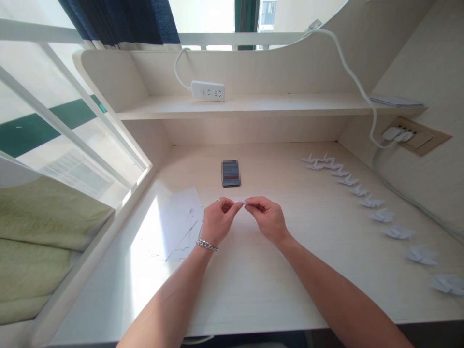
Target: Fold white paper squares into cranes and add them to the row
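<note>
Between my two hands, above the middle of the desk, is a small folded piece of white paper (241, 201). My left hand (220, 218), with a ring and a chain bracelet at the wrist, pinches its left end between thumb and forefinger. The right end sits in the pinch of my right hand (268, 217). Fingertips cover most of the paper, so its exact shape cannot be made out. Beyond the hands lies a dark phone (231, 173). Left of my left hand, sheets of white paper (177, 212) lie flat in a loose pile, partly in sunlight.
Several folded paper cranes (370, 201) form a curved row along the desk's right side. A white power strip (208, 91) rests on the shelf (261, 104) at the back. A white cable (348, 67) hangs down to the wall socket (416, 136). White rails (65, 128) border the left.
</note>
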Demonstrator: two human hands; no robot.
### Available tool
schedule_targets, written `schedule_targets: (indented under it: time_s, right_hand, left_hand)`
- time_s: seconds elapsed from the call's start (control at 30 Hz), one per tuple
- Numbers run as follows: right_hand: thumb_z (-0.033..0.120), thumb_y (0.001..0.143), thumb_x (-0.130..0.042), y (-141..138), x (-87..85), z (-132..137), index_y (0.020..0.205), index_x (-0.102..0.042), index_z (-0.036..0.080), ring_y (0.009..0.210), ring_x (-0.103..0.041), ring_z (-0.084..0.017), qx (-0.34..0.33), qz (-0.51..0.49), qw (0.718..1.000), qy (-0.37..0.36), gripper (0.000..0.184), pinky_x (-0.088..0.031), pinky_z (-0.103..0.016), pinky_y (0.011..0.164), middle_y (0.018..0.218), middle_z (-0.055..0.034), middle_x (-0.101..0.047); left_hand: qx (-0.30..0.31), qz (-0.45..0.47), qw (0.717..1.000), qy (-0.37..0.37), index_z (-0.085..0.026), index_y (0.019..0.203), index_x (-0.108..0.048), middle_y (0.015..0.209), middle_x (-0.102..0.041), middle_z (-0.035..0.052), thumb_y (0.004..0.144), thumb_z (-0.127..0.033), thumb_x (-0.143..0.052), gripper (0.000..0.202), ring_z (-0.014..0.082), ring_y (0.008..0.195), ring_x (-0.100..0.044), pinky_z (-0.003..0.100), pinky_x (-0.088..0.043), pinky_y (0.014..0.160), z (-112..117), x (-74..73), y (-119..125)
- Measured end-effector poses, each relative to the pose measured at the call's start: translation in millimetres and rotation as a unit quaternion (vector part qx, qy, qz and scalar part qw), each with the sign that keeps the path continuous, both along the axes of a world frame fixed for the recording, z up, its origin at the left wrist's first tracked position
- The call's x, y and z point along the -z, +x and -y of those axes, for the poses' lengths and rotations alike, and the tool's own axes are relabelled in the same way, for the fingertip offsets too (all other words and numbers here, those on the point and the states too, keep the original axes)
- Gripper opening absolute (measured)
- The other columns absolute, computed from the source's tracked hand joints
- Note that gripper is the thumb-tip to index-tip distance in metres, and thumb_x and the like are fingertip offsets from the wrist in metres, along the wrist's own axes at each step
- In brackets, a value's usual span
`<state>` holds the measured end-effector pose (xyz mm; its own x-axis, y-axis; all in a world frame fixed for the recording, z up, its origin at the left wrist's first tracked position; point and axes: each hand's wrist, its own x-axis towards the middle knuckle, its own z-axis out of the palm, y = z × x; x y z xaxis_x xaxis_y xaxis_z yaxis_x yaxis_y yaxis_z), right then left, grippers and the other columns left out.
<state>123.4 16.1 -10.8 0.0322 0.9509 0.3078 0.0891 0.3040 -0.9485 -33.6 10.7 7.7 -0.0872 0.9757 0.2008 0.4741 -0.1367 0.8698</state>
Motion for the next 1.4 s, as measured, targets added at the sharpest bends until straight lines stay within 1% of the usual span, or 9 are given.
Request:
schedule_targets:
  time_s: [0.1, 0.17, 0.33, 0.5, 0.7, 0.9, 1.07, 1.23, 1.4]
  right_hand:
    - [0.029, 0.076, -0.073, -2.9, 2.7, -0.3, 0.085, -0.075, 0.024, 0.09, -0.068, -0.021, 0.0, -0.042, 0.999, 0.02, 0.011, -0.055, -0.036, 0.084, 0.095, -0.0048, -0.073]
    - [0.029, 0.076, -0.073, -3.5, 2.3, 0.3, 0.084, -0.076, 0.025, 0.089, -0.068, -0.02, -0.004, -0.053, 0.998, 0.028, 0.009, -0.055, -0.035, 0.083, 0.095, -0.0043, -0.073]
    - [0.026, 0.079, -0.07, -2.0, -5.1, 5.2, 0.089, -0.076, 0.024, 0.094, -0.068, -0.021, -0.015, -0.032, 0.999, 0.032, 0.012, -0.056, -0.035, 0.085, 0.1, -0.0059, -0.073]
    - [0.031, 0.079, -0.069, -0.5, -10.0, 7.2, 0.098, -0.075, 0.023, 0.104, -0.067, -0.024, -0.072, -0.038, 0.997, -0.02, 0.021, -0.054, -0.038, 0.092, 0.107, -0.0072, -0.073]
    - [0.034, 0.073, -0.076, -1.3, -9.0, 2.4, 0.092, -0.077, 0.023, 0.104, -0.068, -0.026, -0.097, -0.118, 0.986, -0.068, 0.023, -0.053, -0.042, 0.095, 0.102, -0.0063, -0.075]
    - [0.037, 0.071, -0.077, -0.1, -12.9, 3.1, 0.092, -0.077, 0.025, 0.112, -0.063, -0.027, -0.112, -0.109, 0.985, -0.076, 0.025, -0.049, -0.045, 0.099, 0.109, -0.0064, -0.073]
    - [0.034, 0.069, -0.078, -0.2, -9.5, 0.5, 0.087, -0.078, 0.025, 0.109, -0.065, -0.026, -0.092, -0.115, 0.986, -0.082, 0.02, -0.046, -0.044, 0.1, 0.102, -0.0062, -0.075]
    - [0.033, 0.066, -0.08, -1.0, -9.1, -0.2, 0.083, -0.078, 0.023, 0.098, -0.067, -0.027, -0.068, -0.135, 0.982, -0.11, 0.02, -0.053, -0.042, 0.086, 0.1, -0.0076, -0.075]
    - [0.036, 0.069, -0.076, -1.4, -11.5, 0.7, 0.088, -0.077, 0.021, 0.082, -0.067, -0.022, -0.055, -0.128, 0.982, -0.127, 0.024, -0.054, -0.034, 0.068, 0.091, -0.0073, -0.076]
  left_hand:
    - [0.068, 0.094, 0.993, -0.027, -0.018, 0.077, -0.07, 0.071, -0.071, 0.0041, 0.077, -0.046, -0.068, 0.029, 0.017, 0.068, -0.065, 0.028, -0.049, 0.065, -1.1, 0.7, 1.4]
    - [0.093, 0.161, 0.982, -0.031, -0.016, 0.081, -0.071, 0.076, -0.072, 0.0053, 0.077, -0.044, -0.07, 0.028, 0.017, 0.071, -0.065, 0.028, -0.05, 0.066, -2.3, 2.5, 3.3]
    - [0.107, 0.244, 0.964, -0.017, -0.015, 0.086, -0.072, 0.088, -0.074, 0.0073, 0.074, -0.036, -0.074, 0.024, 0.0185, 0.082, -0.068, 0.032, -0.053, 0.079, -4.3, 6.7, 5.2]
    - [0.1, 0.297, 0.95, -0.002, -0.014, 0.08, -0.071, 0.096, -0.074, 0.0111, 0.07, -0.032, -0.079, 0.021, 0.0255, 0.104, -0.066, 0.04, -0.05, 0.094, -4.5, 4.7, 3.8]
    - [0.118, 0.309, 0.944, -0.015, -0.014, 0.082, -0.071, 0.098, -0.074, 0.0115, 0.071, -0.03, -0.078, 0.02, 0.0254, 0.104, -0.067, 0.042, -0.05, 0.095, -3.2, 1.3, 3.6]
    - [0.106, 0.313, 0.944, -0.007, -0.014, 0.079, -0.07, 0.094, -0.074, 0.011, 0.068, -0.03, -0.08, 0.021, 0.0262, 0.102, -0.067, 0.041, -0.053, 0.091, -1.9, 0.9, 4.5]
    - [0.103, 0.298, 0.949, 0.006, -0.014, 0.082, -0.071, 0.091, -0.075, 0.0104, 0.071, -0.03, -0.078, 0.021, 0.0235, 0.092, -0.07, 0.038, -0.055, 0.087, -0.4, 2.0, 5.4]
    - [0.098, 0.288, 0.952, 0.01, -0.014, 0.083, -0.068, 0.086, -0.074, 0.0082, 0.074, -0.031, -0.075, 0.02, 0.0198, 0.085, -0.069, 0.034, -0.055, 0.082, -0.4, 3.8, 5.6]
    - [0.09, 0.282, 0.955, 0.005, -0.014, 0.086, -0.066, 0.087, -0.073, 0.0082, 0.073, -0.032, -0.075, 0.024, 0.0189, 0.083, -0.069, 0.033, -0.055, 0.081, -1.3, 4.1, 6.6]
